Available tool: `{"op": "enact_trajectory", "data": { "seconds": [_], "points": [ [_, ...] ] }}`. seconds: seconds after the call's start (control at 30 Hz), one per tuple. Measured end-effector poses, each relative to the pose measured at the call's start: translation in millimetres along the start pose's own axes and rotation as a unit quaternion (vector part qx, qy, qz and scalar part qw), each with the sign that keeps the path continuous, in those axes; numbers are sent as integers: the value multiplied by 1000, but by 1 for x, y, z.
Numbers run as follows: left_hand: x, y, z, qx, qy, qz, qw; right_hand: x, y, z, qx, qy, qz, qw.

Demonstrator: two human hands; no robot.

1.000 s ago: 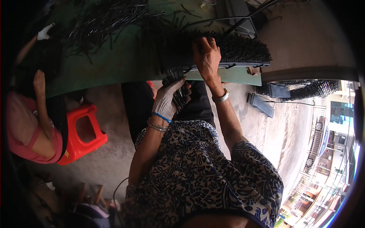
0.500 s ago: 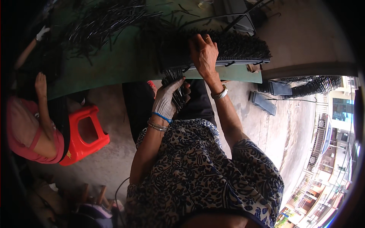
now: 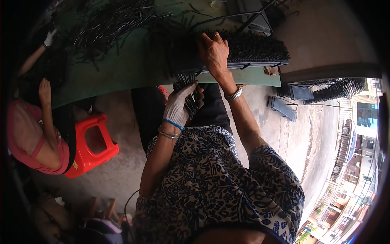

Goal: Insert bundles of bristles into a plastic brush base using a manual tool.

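Black metal pins fill the head view, the only one there is. On the near edge of a green table (image 3: 134,77) stands a dense block of black pins (image 3: 248,51), packed upright in a flat rack with small dark hooks along its front edge. The right hand (image 3: 214,52) lies on the top left part of that block, fingers spread and curled down into the pins, palm pressing on them; it grips nothing that can be made out, only rests and presses. A silver watch (image 3: 233,94) sits on that wrist.

Just below the table edge, the left hand (image 3: 178,106), in a pale work glove, is clenched round a bundle of black pins (image 3: 187,91), whose tips stand up towards the underside of the rack. A blue band and thin metal bangles (image 3: 168,133) ring that wrist. Both forearms rise from a dark patterned blouse (image 3: 219,183).

Farther back on the table lies a loose heap of black pins (image 3: 109,24), strewn and tangled. At the left, another person (image 3: 36,134) in a pink top sits beside a red plastic stool (image 3: 91,146), one arm stretched towards the table. At the right, more black racks (image 3: 337,87) lie on the concrete ground.
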State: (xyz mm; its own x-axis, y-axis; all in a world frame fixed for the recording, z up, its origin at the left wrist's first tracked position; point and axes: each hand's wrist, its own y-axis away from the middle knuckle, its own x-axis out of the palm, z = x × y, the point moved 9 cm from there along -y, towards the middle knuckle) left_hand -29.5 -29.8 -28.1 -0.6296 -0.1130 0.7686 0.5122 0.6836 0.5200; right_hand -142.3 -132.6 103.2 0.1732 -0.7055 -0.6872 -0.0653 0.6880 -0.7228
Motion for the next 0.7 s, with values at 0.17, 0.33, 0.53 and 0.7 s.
{"op": "enact_trajectory", "data": {
  "seconds": [0.17,0.33,0.53,0.7],
  "points": [
    [3,-2,1,-3,-2,-5,1000,-10,5,-2,19,10,32,999],
    [2,4,-9,31,-21,-30,999,-20,26,-3,129,-213,254,935],
    [6,2,-7,23,-66,-63,996,-14,56,2,205,-388,360,824],
    [16,-1,-9,33,-82,-33,996,-17,58,1,209,-417,391,794]
  ]
}}
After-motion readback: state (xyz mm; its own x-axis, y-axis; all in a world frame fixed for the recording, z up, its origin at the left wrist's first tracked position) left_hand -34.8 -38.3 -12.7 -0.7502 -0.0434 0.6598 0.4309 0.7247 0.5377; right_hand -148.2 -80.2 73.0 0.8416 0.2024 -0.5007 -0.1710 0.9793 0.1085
